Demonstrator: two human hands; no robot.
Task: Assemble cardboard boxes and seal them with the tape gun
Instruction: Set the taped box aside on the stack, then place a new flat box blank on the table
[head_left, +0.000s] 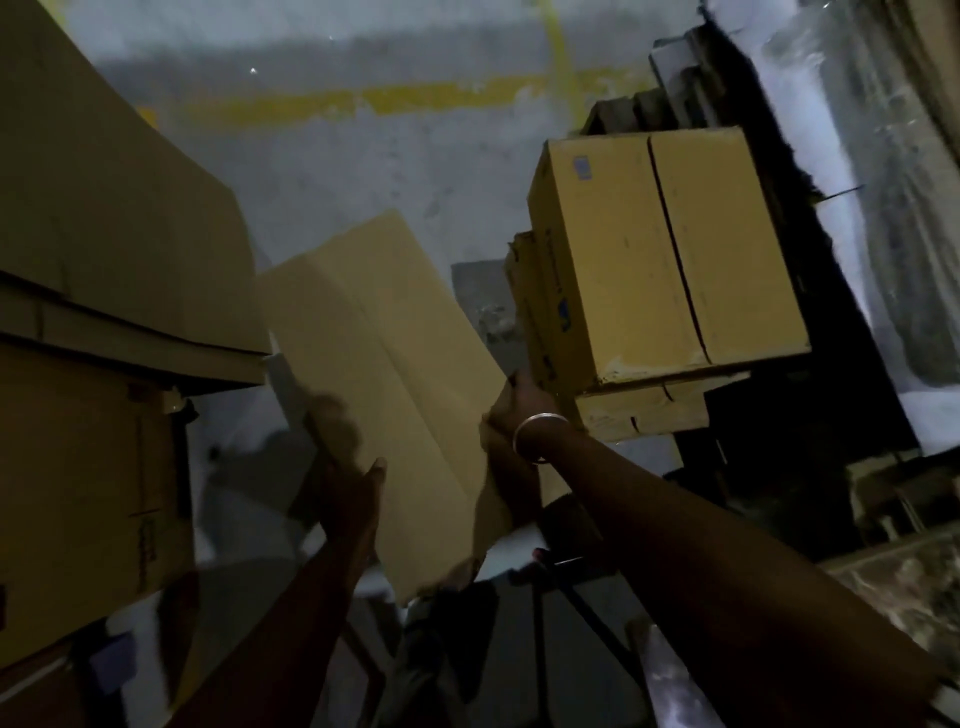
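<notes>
A flat, folded cardboard box (384, 374) is held up in the air in front of me, tilted with its far end pointing away to the upper left. My left hand (345, 457) grips its left edge, blurred by motion. My right hand (511, 415), with a metal bangle at the wrist, grips its right edge. No tape gun shows in the view.
A tall stack of flat cardboard (104, 234) fills the left side over a brown box (78, 493). A closed yellow box (665, 254) sits on a stack at the right, by dark pallets (779, 364). Grey floor with a yellow line (395, 98) lies ahead.
</notes>
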